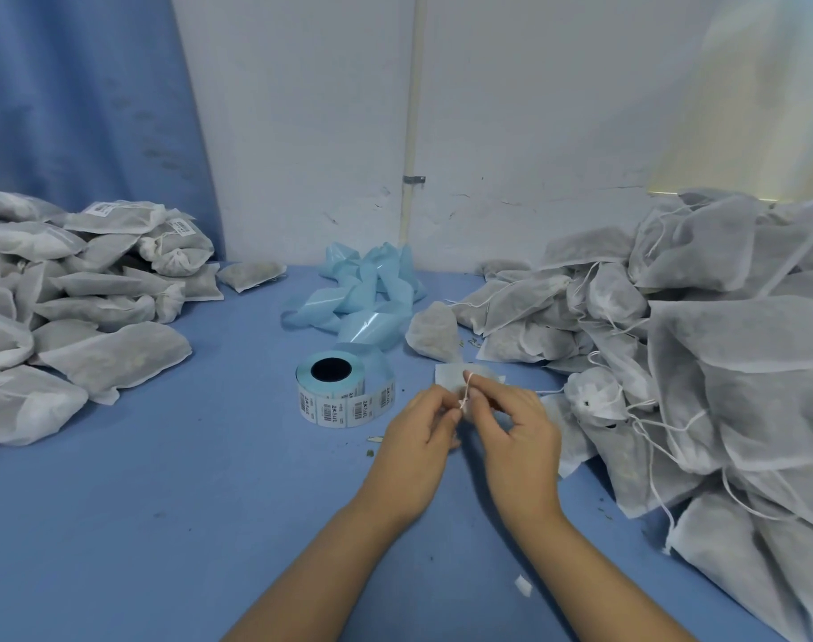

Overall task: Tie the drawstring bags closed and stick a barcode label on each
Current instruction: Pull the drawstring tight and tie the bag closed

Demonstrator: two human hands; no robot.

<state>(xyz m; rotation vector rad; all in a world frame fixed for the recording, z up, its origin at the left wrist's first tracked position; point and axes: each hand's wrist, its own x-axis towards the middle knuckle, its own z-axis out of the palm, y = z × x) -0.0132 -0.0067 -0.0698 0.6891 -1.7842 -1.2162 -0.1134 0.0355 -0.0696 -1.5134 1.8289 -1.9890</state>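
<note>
Well, right side: big heap of untied bags [729, 363], cut off by the frame, contents a dark blur thru fabric. Left: pile of tied bags [85, 298], barcode labels on some. Far centre, blue backing strip [367, 294]; nearer, label roll [344, 391], barcodes clear, txt too small to read. Near centre, left hand [414, 451] & right hand [516, 437] both pinch the white drawstring [466, 391] of a bag [451, 375], mostly hidden behind them, beside the roll.

Blue table [164, 525] stretching across the foreground. Blue curtain [85, 108] hanging at the back left. Pale pipe [414, 108] running up the cracked white wall [557, 108]. Light-blue backing strip [367, 294] lying crumpled near the wall. Paper scrap [523, 586] lying near the front.
</note>
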